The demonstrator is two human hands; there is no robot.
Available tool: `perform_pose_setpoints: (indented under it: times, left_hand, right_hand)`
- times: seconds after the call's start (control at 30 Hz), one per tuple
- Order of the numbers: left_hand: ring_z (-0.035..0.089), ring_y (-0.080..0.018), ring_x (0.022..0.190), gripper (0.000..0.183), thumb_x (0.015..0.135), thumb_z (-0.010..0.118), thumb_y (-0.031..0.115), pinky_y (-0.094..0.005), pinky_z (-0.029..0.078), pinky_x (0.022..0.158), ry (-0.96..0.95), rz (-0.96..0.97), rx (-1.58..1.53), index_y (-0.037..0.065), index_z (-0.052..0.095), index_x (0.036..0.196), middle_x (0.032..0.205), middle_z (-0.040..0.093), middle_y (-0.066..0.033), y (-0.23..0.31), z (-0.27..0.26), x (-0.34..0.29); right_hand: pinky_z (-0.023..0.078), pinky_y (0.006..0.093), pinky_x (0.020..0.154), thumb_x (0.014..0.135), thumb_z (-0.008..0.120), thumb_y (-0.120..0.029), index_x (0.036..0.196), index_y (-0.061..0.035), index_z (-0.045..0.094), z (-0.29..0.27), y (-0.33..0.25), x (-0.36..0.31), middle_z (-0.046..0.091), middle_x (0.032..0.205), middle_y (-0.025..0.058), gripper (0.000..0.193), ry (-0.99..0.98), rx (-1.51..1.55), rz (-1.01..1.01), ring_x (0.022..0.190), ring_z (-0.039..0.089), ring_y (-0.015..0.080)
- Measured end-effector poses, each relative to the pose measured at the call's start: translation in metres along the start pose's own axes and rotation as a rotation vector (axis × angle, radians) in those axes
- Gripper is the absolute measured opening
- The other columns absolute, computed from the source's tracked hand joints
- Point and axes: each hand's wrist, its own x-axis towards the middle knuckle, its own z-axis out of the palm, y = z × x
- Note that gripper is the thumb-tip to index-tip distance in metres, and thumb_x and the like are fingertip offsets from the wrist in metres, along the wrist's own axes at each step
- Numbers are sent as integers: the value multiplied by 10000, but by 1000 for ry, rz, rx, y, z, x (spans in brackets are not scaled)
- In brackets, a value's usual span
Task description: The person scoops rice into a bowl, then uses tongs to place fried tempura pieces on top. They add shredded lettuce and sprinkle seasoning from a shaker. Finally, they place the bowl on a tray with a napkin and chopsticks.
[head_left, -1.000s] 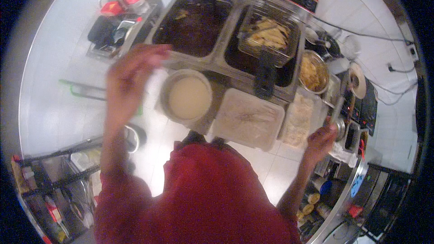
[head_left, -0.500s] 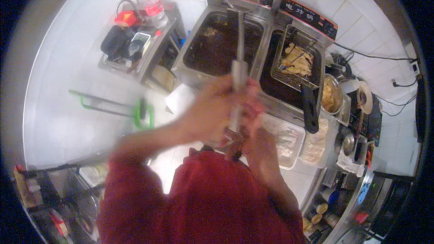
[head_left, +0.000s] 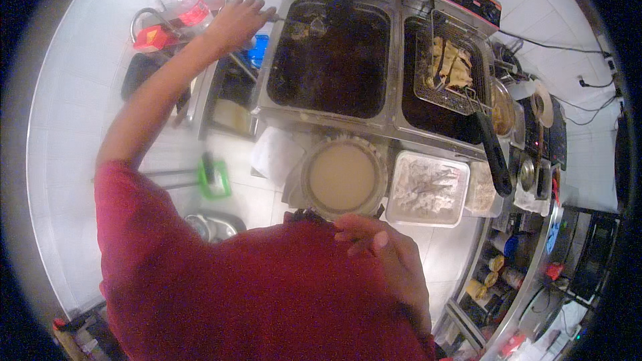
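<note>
White tiles (head_left: pixel 535 13) back the cooking line, and below them we have two steel vats side by side, the left vat (head_left: pixel 321 120) and the right vat (head_left: pixel 435 135), both dark with oil. Our left hand (head_left: pixel 237 23) reaches to the left vat's far-left corner, its fingers seemingly curled on the handle of what we take for a skimmer (head_left: pixel 317 25); the blurred head is at the oil near the far edge, beside pale bits (head_left: pixel 297 29). Our right hand (head_left: pixel 381 241) holds nothing we can see, fingers loosely bent and apart, in front of the red shirt (head_left: pixel 267 281), close to the near edge of the bowl (head_left: pixel 383 177) of batter (head_left: pixel 344 177).

As for progress, fried-looking pieces (head_left: pixel 455 67) are gathered in the wire basket (head_left: pixel 461 101) over the right vat; we judge that batch largely cooked, though we cannot tell whether the basket's base meets the oil. The left vat is not yet clear of bits. Right of the bowl, flour (head_left: pixel 431 184) covers a white tray (head_left: pixel 428 222); whether pieces lie under it, we cannot tell.
</note>
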Motion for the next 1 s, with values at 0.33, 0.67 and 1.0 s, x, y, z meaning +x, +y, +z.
perform_pose_setpoints:
  times: [0.33,0.67,1.0]
  left_hand:
    - [611,-188,967,290,859,574,186,-335,455,797,150,127,211,144,644,1138,973,631,-37,-2,19,51]
    - [600,-243,1038,400,850,600,166,-390,487,846,-195,44,93,132,579,1249,1081,617,-91,-7,-3,57]
    - [674,-246,855,171,876,569,207,-400,499,694,33,60,66,128,689,970,915,678,-81,-3,4,56]
  right_hand:
    - [450,362,988,1032,405,-329,1284,-40,569,17,3,-4,625,1243,126,417,-89,-108,-45,1131,603,249]
    - [444,360,1009,1036,406,-257,1310,-26,533,22,10,-1,634,1227,134,380,-159,-144,-72,1161,597,265]
    - [443,363,1015,1031,428,-261,1309,-29,532,19,7,-6,640,1218,132,377,-163,-211,-65,1172,593,274]
